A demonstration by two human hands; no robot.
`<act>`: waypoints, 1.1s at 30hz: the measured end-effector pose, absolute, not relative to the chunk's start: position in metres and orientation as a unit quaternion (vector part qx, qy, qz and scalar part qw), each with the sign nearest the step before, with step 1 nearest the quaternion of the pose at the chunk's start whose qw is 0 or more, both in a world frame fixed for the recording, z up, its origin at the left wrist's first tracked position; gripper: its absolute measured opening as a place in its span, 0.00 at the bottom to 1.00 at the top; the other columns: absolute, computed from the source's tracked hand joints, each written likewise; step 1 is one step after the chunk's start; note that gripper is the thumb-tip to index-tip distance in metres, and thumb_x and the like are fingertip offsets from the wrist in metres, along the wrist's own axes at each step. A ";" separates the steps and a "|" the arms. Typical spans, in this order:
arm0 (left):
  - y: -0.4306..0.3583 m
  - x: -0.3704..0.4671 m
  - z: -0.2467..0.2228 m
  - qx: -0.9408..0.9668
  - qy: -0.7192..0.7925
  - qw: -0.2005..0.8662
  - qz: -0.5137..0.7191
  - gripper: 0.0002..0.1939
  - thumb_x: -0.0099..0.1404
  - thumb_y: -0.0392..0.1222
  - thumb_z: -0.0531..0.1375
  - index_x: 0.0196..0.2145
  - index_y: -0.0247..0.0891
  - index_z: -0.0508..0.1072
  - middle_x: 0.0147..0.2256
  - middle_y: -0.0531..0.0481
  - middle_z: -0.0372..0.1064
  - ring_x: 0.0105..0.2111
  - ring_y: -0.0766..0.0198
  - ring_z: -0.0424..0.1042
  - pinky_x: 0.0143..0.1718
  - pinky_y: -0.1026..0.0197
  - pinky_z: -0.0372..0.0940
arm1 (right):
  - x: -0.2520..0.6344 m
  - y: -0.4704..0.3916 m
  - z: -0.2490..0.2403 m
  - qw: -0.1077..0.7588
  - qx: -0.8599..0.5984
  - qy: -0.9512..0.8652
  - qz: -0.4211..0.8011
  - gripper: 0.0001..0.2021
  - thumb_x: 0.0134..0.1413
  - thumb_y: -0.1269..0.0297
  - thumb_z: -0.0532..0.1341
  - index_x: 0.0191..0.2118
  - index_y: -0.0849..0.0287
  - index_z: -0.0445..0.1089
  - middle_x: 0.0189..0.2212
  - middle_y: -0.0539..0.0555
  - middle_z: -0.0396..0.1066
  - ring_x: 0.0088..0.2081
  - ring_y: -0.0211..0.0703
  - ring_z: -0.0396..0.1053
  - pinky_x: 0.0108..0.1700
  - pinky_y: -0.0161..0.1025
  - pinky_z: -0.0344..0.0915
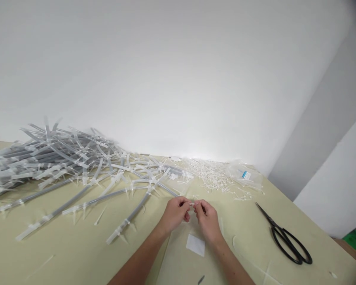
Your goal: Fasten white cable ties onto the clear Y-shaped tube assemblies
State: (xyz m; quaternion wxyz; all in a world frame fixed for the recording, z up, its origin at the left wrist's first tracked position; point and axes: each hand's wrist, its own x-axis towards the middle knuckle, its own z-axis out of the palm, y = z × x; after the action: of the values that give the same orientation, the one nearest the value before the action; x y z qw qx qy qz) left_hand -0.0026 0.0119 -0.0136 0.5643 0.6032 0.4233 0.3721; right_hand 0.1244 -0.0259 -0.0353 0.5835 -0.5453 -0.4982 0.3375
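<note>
One left hand [175, 214], one right hand [207, 218], one small pale piece [192, 204]. One pair of black scissors [273, 224]. One blue-labelled clear bag [256, 180]. One white square [195, 245]. One dark scrap [201, 279]. Four grey tubes [136, 211] jut forward singly; heaped tubes [56, 154] and white ties [213, 176] overlap, too many to count.

The scene is viewed by a single head-worn camera, faced forward and tilted down over the table [77, 261]. The left hand [175, 213] and right hand [207, 219] are seen from above and behind, at close range, right of centre. The tube pile [62, 154] is taken in at far left, the scissors [273, 225] at right, and the white wall [166, 71] is faced beyond, across the far side.
</note>
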 end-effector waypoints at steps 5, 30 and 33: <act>0.008 -0.004 -0.006 0.608 0.401 0.574 0.374 0.11 0.56 0.47 0.57 0.26 0.35 0.68 0.16 0.56 0.61 0.17 0.67 0.64 0.20 0.64 0.62 | 0.128 -0.021 -0.039 0.611 -0.516 -0.430 0.418 0.18 0.49 0.48 0.59 0.22 0.58 0.66 0.16 0.45 0.59 0.18 0.36 0.54 0.20 0.35 0.51; -0.006 -0.010 -0.002 0.772 0.354 0.268 0.455 0.07 0.64 0.39 0.55 0.30 0.39 0.71 0.30 0.52 0.63 0.28 0.67 0.63 0.30 0.65 0.58 | 0.125 -0.030 -0.025 0.604 -0.338 -0.282 0.664 0.10 0.45 0.59 0.66 0.26 0.60 0.69 0.21 0.46 0.62 0.20 0.32 0.57 0.21 0.31 0.50; -0.005 -0.010 -0.003 0.780 0.351 0.252 0.453 0.07 0.65 0.39 0.55 0.30 0.39 0.71 0.29 0.52 0.63 0.27 0.68 0.63 0.29 0.66 0.58 | 0.125 -0.029 -0.026 0.608 -0.339 -0.284 0.659 0.11 0.45 0.59 0.67 0.26 0.61 0.69 0.21 0.46 0.63 0.20 0.31 0.57 0.21 0.30 0.50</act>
State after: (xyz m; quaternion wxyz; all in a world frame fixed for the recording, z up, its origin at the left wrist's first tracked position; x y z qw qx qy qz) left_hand -0.0100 -0.0051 -0.0029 0.2517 0.7796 0.3512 0.4534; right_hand 0.1250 -0.0287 -0.0259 0.6083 -0.3391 -0.2841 0.6590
